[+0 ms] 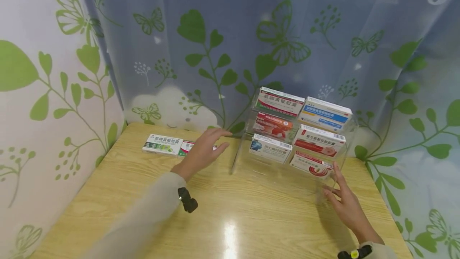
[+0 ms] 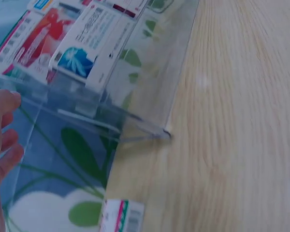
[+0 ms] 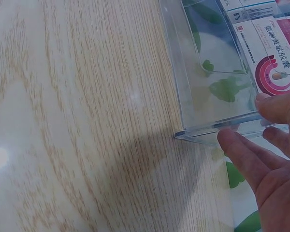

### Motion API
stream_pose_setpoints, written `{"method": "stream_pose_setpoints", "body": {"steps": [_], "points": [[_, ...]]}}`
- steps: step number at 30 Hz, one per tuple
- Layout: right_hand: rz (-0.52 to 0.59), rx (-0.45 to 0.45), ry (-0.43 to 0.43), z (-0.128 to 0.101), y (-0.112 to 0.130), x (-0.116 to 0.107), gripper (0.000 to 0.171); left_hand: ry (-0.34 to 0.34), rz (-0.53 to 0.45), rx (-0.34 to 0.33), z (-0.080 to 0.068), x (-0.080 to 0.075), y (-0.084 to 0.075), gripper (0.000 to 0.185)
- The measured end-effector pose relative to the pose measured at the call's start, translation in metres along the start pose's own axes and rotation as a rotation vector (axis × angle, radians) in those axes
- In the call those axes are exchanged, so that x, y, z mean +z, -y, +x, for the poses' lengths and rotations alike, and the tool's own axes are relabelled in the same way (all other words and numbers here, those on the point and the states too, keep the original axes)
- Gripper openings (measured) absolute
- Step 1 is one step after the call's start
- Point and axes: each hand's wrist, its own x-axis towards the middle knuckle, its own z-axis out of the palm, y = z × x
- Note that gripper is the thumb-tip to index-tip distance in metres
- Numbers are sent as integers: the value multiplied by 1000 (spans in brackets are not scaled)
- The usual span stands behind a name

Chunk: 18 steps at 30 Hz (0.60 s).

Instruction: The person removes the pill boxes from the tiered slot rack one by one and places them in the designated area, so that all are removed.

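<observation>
Head view shows a clear rack (image 1: 238,151) of medicine boxes (image 1: 279,101) standing on the wooden table (image 1: 151,195), the left hand (image 1: 203,149) just beside its left wall with fingers straight and spread, the right hand (image 1: 345,201) touching its front right corner, fingers also straight, gripping nothing.

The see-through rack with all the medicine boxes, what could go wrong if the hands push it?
The clear rack stands stepped and full, so a shove from the right hand at its front corner might tip boxes like the bottom red-ring box out. The left hand hovers over two loose boxes and could knock them toward the table edge.
</observation>
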Motion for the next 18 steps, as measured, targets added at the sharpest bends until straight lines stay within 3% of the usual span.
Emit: {"method": "stream_pose_setpoints", "body": {"steps": [8, 18], "points": [[-3, -8, -17, -1, 0, 2, 97, 37, 28, 102, 33, 18, -28, 33], [-5, -16, -27, -1, 1, 1, 97, 82, 82, 106, 49, 32, -53, 35]]}}
